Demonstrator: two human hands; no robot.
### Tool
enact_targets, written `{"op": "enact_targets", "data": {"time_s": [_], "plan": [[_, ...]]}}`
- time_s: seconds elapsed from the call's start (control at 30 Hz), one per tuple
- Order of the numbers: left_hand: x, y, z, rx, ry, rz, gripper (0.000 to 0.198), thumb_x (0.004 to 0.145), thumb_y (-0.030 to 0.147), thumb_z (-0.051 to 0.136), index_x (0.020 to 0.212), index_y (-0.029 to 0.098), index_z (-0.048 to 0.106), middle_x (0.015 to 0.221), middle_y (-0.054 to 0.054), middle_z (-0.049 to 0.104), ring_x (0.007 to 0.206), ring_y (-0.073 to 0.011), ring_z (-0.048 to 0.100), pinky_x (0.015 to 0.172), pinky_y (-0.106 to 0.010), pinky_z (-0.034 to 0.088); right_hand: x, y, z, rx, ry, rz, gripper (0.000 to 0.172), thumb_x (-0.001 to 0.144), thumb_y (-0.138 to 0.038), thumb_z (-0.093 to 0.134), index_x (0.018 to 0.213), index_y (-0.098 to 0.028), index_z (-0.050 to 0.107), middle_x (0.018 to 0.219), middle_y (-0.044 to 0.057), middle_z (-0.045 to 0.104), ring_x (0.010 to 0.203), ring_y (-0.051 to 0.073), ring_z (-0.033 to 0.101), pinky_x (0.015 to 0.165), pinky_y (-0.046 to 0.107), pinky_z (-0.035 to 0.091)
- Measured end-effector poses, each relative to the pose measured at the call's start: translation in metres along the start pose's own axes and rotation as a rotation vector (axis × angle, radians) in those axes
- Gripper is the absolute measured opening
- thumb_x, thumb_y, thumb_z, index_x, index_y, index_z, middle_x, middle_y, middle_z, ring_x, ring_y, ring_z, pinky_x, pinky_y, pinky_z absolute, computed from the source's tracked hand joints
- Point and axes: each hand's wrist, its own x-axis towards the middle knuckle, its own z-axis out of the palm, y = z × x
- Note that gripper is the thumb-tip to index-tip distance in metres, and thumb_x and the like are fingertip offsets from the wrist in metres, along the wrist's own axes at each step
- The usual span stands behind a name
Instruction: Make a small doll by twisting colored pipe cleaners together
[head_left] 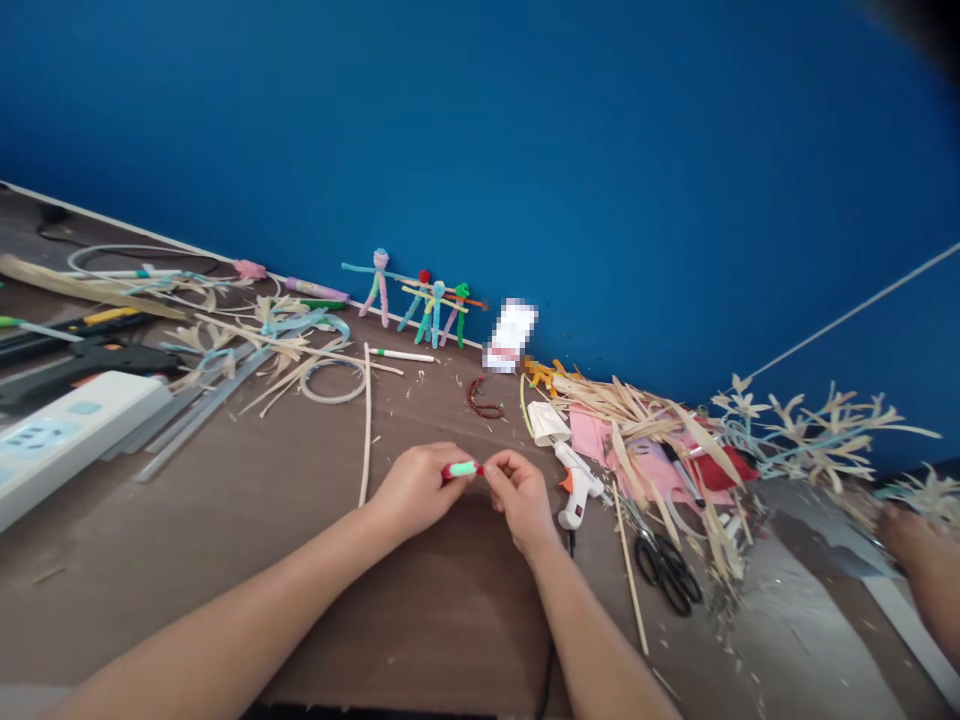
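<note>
One green-and-red tube (462, 469), held between my two hands. Left hand (416, 490) closed on its left end; right hand (521, 497) closed, pinching its red end. Tube sits just between them.

Around the tube: four pipe-cleaner figures (433, 315) far beyond it; one glue gun (577, 485) to its right; one scissors (664, 570) farther right; one pale strip (366, 430) to its left; one other person's hand (904, 535) well right.
</note>
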Motion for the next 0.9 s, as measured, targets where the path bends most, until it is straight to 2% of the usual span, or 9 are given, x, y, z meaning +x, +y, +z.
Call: {"op": "enact_targets", "data": {"time_s": [0.03, 0.1, 0.17, 0.23, 0.37, 0.5, 0.63, 0.9], "plan": [[0.001, -0.001, 0.000, -0.040, 0.023, -0.044, 0.018, 0.073, 0.018, 0.048, 0.078, 0.019, 0.065, 0.073, -0.002, 0.064, 0.070, -0.0143, 0.058, 0.065, -0.022, 0.040, -0.001, -0.003, 0.001, -0.012, 0.006, -0.044, 0.011, 0.074, -0.027, 0.053, 0.080, -0.018, 0.050, 0.057, -0.006, 0.042, 0.043, 0.005, 0.036, 0.041, 0.018, 0.029], [0.003, -0.003, -0.001, -0.122, 0.052, -0.135, 0.017, 0.073, 0.023, 0.049, 0.078, 0.017, 0.065, 0.074, -0.002, 0.066, 0.070, -0.0151, 0.058, 0.065, -0.023, 0.041, -0.004, -0.008, 0.002, -0.049, 0.021, -0.132, 0.022, 0.072, -0.022, 0.055, 0.092, -0.019, 0.048, 0.069, -0.003, 0.045, 0.050, 0.006, 0.040, 0.045, 0.018, 0.033], [0.004, -0.004, -0.002, -0.184, 0.060, -0.197, 0.018, 0.072, 0.027, 0.050, 0.076, 0.017, 0.064, 0.073, -0.002, 0.066, 0.068, -0.0154, 0.058, 0.064, -0.023, 0.042, -0.005, -0.011, 0.002, -0.088, 0.030, -0.176, 0.025, 0.071, -0.019, 0.054, 0.095, -0.019, 0.046, 0.073, -0.002, 0.045, 0.052, 0.006, 0.042, 0.047, 0.018, 0.034], [0.004, -0.003, -0.002, -0.222, 0.058, -0.218, 0.018, 0.072, 0.028, 0.050, 0.075, 0.016, 0.065, 0.071, -0.002, 0.066, 0.067, -0.0156, 0.058, 0.063, -0.024, 0.042, -0.005, -0.011, 0.002, -0.115, 0.033, -0.171, 0.022, 0.072, -0.019, 0.053, 0.093, -0.019, 0.046, 0.071, -0.002, 0.045, 0.051, 0.006, 0.041, 0.046, 0.018, 0.033], [0.003, 0.000, -0.002, -0.273, 0.067, -0.219, 0.019, 0.071, 0.027, 0.051, 0.078, 0.016, 0.064, 0.074, -0.003, 0.067, 0.071, -0.0162, 0.059, 0.066, -0.025, 0.043, -0.003, -0.009, 0.001, -0.118, 0.017, -0.119, 0.013, 0.073, -0.023, 0.053, 0.084, -0.018, 0.047, 0.064, -0.003, 0.044, 0.050, 0.007, 0.039, 0.044, 0.018, 0.032], [0.002, 0.003, -0.003, -0.257, 0.064, -0.144, 0.021, 0.073, 0.023, 0.050, 0.086, 0.017, 0.065, 0.076, -0.003, 0.065, 0.073, -0.0156, 0.058, 0.068, -0.025, 0.043, -0.002, -0.011, 0.000, -0.106, -0.018, -0.066, 0.013, 0.073, -0.029, 0.053, 0.074, -0.016, 0.050, 0.058, -0.003, 0.044, 0.047, 0.007, 0.037, 0.042, 0.018, 0.030], [0.002, 0.003, -0.002, -0.217, 0.028, -0.082, 0.019, 0.073, 0.020, 0.050, 0.083, 0.019, 0.066, 0.072, -0.001, 0.063, 0.068, -0.0133, 0.057, 0.065, -0.023, 0.042, -0.003, -0.013, 0.001, -0.084, -0.007, -0.029, 0.016, 0.072, -0.032, 0.053, 0.072, -0.016, 0.051, 0.053, -0.005, 0.041, 0.042, 0.006, 0.032, 0.037, 0.017, 0.026], [0.002, 0.004, -0.003, -0.212, 0.033, -0.094, 0.018, 0.075, 0.024, 0.050, 0.083, 0.017, 0.065, 0.073, -0.002, 0.063, 0.070, -0.0136, 0.057, 0.066, -0.022, 0.041, -0.003, -0.011, 0.001, -0.081, 0.004, -0.025, 0.014, 0.070, -0.030, 0.054, 0.069, -0.017, 0.051, 0.050, -0.006, 0.041, 0.042, 0.006, 0.033, 0.038, 0.018, 0.027]]}}
